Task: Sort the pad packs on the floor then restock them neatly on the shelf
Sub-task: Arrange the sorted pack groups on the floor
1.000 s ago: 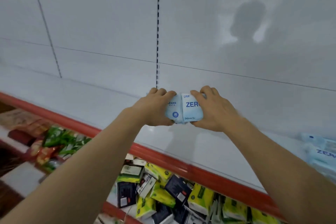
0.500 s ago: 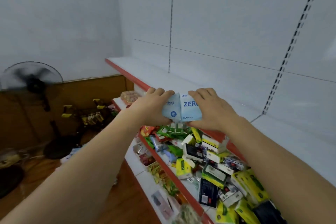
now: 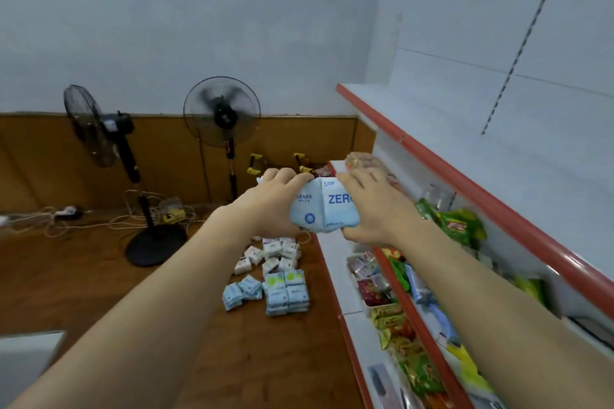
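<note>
While left hand (image 3: 269, 201) and right hand (image 3: 372, 206) clasp pale-blue plastic pad packs (image 3: 324, 207) between them, top white red-edged shelf (image 3: 432, 156) shows bare; sorted blue-white packs (image 3: 274, 279) wait on brown floor (image 3: 83, 279), seemingly most restocking left.

Two hands (image 3: 319, 206), two held pad packs (image 3: 324, 206), two fans (image 3: 222, 116).

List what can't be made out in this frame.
- Blue pad packs, head view: printed words partly covered by the left hand and right hand; how many are held is unclear.
- Pad packs on the floor: labels too small.
- Lower shelf goods: blurred, cut off by the bottom edge.
</note>
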The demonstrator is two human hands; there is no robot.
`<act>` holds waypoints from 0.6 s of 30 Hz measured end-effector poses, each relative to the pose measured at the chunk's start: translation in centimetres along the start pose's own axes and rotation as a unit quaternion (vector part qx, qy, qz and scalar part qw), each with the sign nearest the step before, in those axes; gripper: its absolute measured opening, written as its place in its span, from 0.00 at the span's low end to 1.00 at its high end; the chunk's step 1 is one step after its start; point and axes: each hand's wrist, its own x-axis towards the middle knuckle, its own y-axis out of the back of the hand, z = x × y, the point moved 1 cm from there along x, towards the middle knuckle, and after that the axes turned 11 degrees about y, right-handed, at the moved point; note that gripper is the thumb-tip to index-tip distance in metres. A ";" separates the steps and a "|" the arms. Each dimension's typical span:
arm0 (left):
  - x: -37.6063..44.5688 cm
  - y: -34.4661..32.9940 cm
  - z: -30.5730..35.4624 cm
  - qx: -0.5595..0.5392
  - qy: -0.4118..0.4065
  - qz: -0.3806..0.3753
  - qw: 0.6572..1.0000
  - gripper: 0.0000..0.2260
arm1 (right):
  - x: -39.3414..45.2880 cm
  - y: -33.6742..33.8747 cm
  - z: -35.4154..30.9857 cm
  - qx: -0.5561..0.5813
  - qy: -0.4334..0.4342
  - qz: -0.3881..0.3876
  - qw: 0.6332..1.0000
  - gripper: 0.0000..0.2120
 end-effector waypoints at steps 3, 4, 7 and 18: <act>3.2 -1.9 -4.4 0.005 0.040 -0.014 0.999 0.46 | 5.5 -3.4 0.3 0.012 0.032 0.001 0.999 0.46; 4.4 -2.5 -5.7 0.007 0.050 -0.015 0.999 0.46 | 7.4 -4.6 0.7 0.018 0.039 0.002 0.999 0.46; 8.4 -4.2 -9.1 0.012 0.082 -0.020 0.996 0.45 | 13.1 -8.0 2.3 0.024 0.061 -0.003 0.998 0.46; 20.6 -11.5 -22.2 0.018 0.179 -0.073 0.981 0.45 | 31.9 -19.8 4.4 0.037 0.126 -0.059 0.990 0.47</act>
